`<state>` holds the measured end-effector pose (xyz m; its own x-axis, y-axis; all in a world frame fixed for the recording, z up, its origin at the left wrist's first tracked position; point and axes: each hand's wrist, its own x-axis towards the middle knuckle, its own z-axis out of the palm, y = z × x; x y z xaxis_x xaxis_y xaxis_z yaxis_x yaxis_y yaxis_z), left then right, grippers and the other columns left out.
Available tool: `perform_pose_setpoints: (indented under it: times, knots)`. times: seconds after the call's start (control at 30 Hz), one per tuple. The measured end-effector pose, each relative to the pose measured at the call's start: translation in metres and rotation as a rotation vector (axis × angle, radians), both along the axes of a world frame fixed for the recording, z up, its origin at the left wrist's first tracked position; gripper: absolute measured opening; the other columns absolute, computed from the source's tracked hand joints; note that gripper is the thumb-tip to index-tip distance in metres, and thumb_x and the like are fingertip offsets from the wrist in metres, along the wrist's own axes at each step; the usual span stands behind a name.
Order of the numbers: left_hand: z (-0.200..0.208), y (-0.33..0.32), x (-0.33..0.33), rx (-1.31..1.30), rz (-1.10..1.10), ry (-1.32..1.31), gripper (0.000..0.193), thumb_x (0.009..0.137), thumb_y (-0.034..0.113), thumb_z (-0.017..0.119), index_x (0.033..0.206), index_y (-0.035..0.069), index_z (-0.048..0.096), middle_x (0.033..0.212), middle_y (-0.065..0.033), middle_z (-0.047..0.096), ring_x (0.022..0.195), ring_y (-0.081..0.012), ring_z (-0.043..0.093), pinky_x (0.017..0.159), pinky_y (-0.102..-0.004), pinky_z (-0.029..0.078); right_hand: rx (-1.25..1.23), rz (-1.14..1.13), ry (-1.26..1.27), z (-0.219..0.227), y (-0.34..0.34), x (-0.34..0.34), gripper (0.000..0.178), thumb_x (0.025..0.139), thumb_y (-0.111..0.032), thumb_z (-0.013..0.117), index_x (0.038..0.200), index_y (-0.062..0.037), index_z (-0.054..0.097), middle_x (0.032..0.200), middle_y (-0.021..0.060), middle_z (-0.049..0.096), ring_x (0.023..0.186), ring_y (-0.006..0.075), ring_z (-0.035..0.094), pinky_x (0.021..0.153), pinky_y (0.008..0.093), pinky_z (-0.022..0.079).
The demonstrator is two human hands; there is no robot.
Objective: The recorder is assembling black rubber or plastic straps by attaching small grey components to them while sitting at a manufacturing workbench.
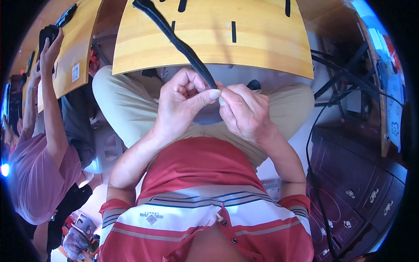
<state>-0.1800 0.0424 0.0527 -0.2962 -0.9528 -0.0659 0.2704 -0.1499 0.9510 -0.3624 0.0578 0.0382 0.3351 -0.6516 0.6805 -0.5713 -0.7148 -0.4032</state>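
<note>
A long black fabric strap [185, 50] runs from my hands up and leftward over the yellow wooden table [196, 48]. Its near end is pinched between the thumb and fingers of my left hand [185, 98]. Right beside it, my right hand [244, 107] has its thumb and fingertips pressed together at the very tip of the strap. The two hands meet just off the table's near edge, above my lap. My fingers hide the end of the strap.
Short black strips [234, 32] lie on the table. At the left, another person's hand [51, 46] holds a black item over a second wooden table [78, 48]. A dark drawer cabinet [349, 187] and a hanging black cable [310, 144] are on the right.
</note>
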Motion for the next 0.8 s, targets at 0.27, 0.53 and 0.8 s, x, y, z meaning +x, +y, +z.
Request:
perform_pose_setpoints:
  times: [0.27,0.53,0.8]
  knots:
    - [0.002,0.002,0.009,-0.03,-0.133,0.052,0.013,0.088,-0.001,0.071,0.098,-0.001,0.063,0.095,-0.0058,0.069,0.085,-0.0069,0.063,0.077,-0.0221,0.053,0.046,0.073,-0.071,0.001,-0.001,-0.005,0.029,0.075,0.0,0.072,0.103,-0.0019,0.063,0.089,0.0095,0.065,0.07,0.0237,0.067,0.057,0.0336,0.054]
    - [-0.003,0.003,0.015,0.08,-0.189,0.047,0.013,0.087,-0.001,0.071,0.097,-0.001,0.063,0.094,-0.0054,0.069,0.085,-0.0073,0.064,0.078,-0.0224,0.053,0.242,0.232,-0.156,0.004,-0.002,-0.013,0.024,0.079,0.005,0.072,0.101,0.0,0.066,0.087,0.0128,0.066,0.068,0.0245,0.067,0.056,0.0315,0.053]
    - [-0.006,0.005,0.016,0.081,-0.205,0.035,0.012,0.088,0.0,0.07,0.098,-0.002,0.062,0.092,-0.006,0.069,0.084,-0.008,0.064,0.077,-0.0227,0.054,0.233,0.247,-0.092,0.005,-0.002,-0.015,0.027,0.075,0.006,0.074,0.101,-0.0004,0.066,0.087,0.0126,0.067,0.068,0.0241,0.068,0.055,0.0312,0.054]
